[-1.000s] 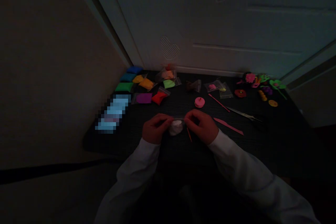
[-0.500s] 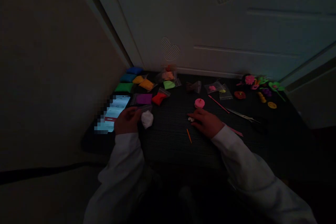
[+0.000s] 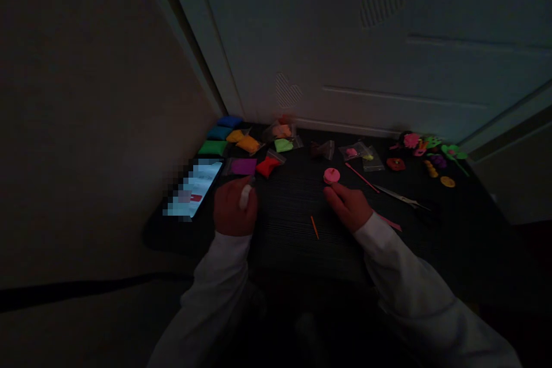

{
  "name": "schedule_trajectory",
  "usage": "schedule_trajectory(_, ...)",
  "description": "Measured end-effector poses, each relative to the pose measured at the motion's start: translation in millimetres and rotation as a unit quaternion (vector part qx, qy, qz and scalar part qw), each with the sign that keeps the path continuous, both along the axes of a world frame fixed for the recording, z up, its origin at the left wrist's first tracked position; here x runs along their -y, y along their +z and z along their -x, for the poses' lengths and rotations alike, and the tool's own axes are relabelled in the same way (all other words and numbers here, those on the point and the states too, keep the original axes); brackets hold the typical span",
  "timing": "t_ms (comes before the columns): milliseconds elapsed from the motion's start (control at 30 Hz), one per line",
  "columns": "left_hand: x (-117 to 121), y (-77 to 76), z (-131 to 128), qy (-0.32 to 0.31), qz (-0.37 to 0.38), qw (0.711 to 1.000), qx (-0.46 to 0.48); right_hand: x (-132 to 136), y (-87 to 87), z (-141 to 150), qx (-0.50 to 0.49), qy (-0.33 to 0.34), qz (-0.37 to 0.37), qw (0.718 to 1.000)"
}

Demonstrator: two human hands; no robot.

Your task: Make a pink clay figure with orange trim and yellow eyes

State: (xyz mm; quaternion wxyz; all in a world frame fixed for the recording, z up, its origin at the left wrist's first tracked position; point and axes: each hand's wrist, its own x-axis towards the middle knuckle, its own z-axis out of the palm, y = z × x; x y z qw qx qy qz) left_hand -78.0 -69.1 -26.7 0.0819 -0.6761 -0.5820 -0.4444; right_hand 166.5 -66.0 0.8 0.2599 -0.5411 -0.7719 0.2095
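Observation:
My left hand (image 3: 233, 210) is closed round a bag of white clay (image 3: 245, 196), whose pale bulge shows between the fingers. It is held over the dark table, beside the lit phone. My right hand (image 3: 349, 206) has its fingers curled together just below a round pink clay piece (image 3: 332, 176). Whatever those fingers hold is hidden. Between the two hands lies a thin orange stick (image 3: 314, 227). A pink strip (image 3: 389, 222) is partly covered by my right wrist.
A blurred phone (image 3: 196, 187) lies left. Along the back are clay bags, including purple (image 3: 244, 166), red (image 3: 268, 167) and green (image 3: 213, 148). Scissors (image 3: 399, 197) and a pink tool (image 3: 361, 177) lie right, near clay flowers (image 3: 411, 140). A white door (image 3: 259, 29) stands behind.
My left hand has moved right and picked up the bag of white clay. My right hand has curled in; the small pale piece by its fingertips is out of sight. The view has shifted slightly.

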Motion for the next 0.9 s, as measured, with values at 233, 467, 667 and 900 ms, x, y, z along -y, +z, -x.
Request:
schedule_trajectory(233,17.6,-0.2,-54.2,-0.271,0.179,0.936,-0.135,10.9,-3.8,-20.0,-0.044,-0.013,0.022,0.999)
schedule_trajectory(467,6.6,-5.1,-59.1,-0.312,0.231,0.911,-0.14,46.1,-16.6,-42.2,0.014,0.002,0.021,1.0)
schedule_trajectory(667,-2.5,-5.4,-62.3,-0.352,0.228,0.896,-0.147,53.5,-21.7,-52.7,0.082,-0.002,-0.013,0.997)
schedule_trajectory(900,-3.3,-3.0,-62.8,-0.363,0.233,0.892,-0.133,40.1,-20.2,-45.5,0.165,-0.023,-0.063,0.984)
